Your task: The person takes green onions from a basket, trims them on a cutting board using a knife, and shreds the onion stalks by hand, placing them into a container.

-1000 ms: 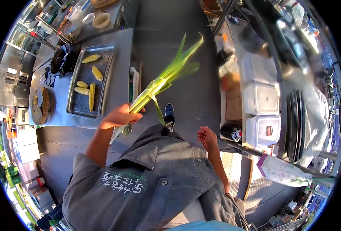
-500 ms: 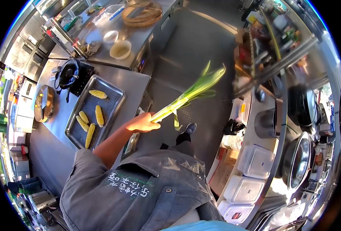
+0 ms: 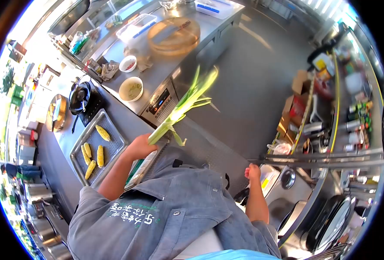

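Observation:
My left hand (image 3: pixel 140 146) is wrapped round the lower end of a bunch of long green leafy stalks (image 3: pixel 181 108), whose leaves point forward and to the right, over the floor. To the left of this hand, a perforated metal tray (image 3: pixel 121 138) holds several ears of corn (image 3: pixel 100 156). My right hand (image 3: pixel 252 172) hangs low on the right with its fingers curled; no object shows in it.
A steel counter (image 3: pixel 170 69) ahead bears a round wooden board (image 3: pixel 174 37) with a knife, a white bowl (image 3: pixel 128 63) and a larger bowl (image 3: pixel 131 89). A black pan (image 3: pixel 79 97) stands left. Shelves (image 3: pixel 337 104) line the right side.
The view has moved forward along the counter, so the bowls and round board appear nearer. My left hand still holds the stalks. My right hand, out of view half a second ago, shows again.

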